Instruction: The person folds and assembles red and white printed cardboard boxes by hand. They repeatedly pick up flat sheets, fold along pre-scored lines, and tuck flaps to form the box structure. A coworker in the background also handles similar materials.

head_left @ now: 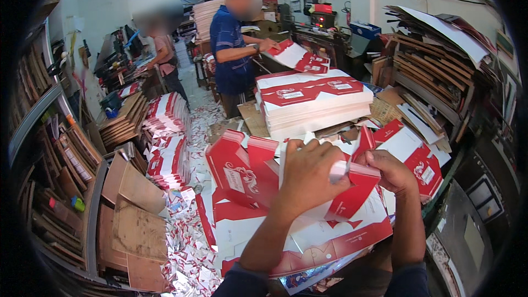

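Observation:
A thick bundle of red and white die-cut box blanks stands tilted in front of me, its cut edges spread in flaps. My left hand is closed over the middle of the bundle, fingers curled around its white inner part. At the bundle's right end, my right hand is closed, with thumb and fingers at a red flap. Beneath the bundle lie flat printed sheets, red and white too. My palms hide part of the grip.
Beyond my hands stands a tall stack of printed sheets. A person in a blue shirt handles a sheet behind it; another person works farther left. Paper scraps cover the floor at left, beside wooden boards and a shelf. More blanks lie right.

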{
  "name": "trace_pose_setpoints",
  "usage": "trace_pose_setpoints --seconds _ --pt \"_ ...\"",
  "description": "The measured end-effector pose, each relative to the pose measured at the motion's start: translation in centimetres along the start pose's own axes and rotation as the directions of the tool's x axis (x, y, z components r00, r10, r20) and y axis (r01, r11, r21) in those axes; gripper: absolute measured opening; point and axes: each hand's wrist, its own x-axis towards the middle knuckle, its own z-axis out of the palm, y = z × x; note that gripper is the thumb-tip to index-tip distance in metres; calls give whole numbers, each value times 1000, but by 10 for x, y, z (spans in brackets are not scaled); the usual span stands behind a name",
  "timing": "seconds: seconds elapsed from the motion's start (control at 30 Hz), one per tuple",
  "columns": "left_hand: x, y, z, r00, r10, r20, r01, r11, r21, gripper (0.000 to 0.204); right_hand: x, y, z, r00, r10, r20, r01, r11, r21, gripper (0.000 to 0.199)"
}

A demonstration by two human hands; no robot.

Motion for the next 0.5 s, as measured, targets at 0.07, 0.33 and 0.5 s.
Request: trace_pose_setpoints --seconds 0.07,0.33,0.5 --pt "-2 1 -3 1000 -12 24 13 1000 -11 34 9 -4 7 997 72 -12 -72 997 5 41" --pt "-3 5 -7 998 -11 68 12 1000 -21 38 25 29 -26 993 65 102 -38 967 -251 30" --pt "-3 3 -21 991 25 134 -9 993 -116 47 30 44 -36 966 -37 254 216 655 -724 28"
